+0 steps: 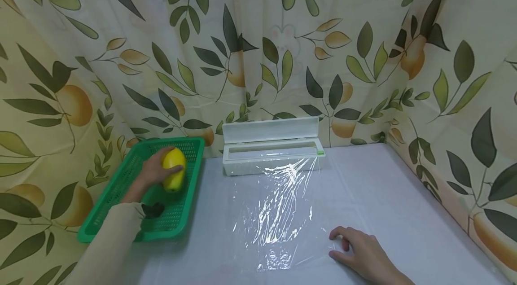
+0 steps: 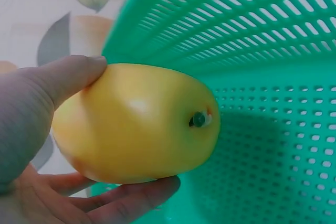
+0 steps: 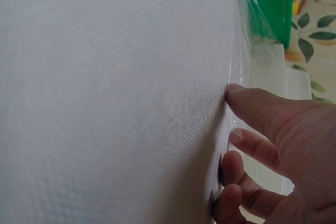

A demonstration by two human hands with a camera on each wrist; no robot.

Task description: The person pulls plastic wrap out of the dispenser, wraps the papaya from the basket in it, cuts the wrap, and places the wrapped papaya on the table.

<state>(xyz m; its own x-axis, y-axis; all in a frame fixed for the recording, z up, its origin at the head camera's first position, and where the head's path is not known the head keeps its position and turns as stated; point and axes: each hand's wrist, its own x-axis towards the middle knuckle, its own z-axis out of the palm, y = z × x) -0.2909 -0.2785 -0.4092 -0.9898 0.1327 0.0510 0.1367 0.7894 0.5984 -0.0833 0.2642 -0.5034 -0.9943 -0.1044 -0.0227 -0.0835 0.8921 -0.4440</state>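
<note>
My left hand (image 1: pixel 152 169) grips a smooth yellow oval fruit (image 1: pixel 173 182), shaped like a papaya or mango, over the green plastic basket (image 1: pixel 190 195). In the left wrist view the thumb lies on one side of the fruit (image 2: pixel 142 124) and the fingers on the other, its stem end facing the basket. Whether the fruit touches the basket floor I cannot tell. My right hand (image 1: pixel 365 251), fingers loosely bent, rests by the right edge of a sheet of clear cling film (image 1: pixel 278 213). In the right wrist view its fingertips touch the surface at the film's edge.
A white cling film dispenser (image 1: pixel 246 169) stands at the back with its lid (image 1: pixel 270 130) raised, the film running from it towards me. Under everything lies a white tablecloth (image 1: pixel 363 186). A leaf-and-fruit patterned curtain (image 1: pixel 258 51) surrounds the back and sides.
</note>
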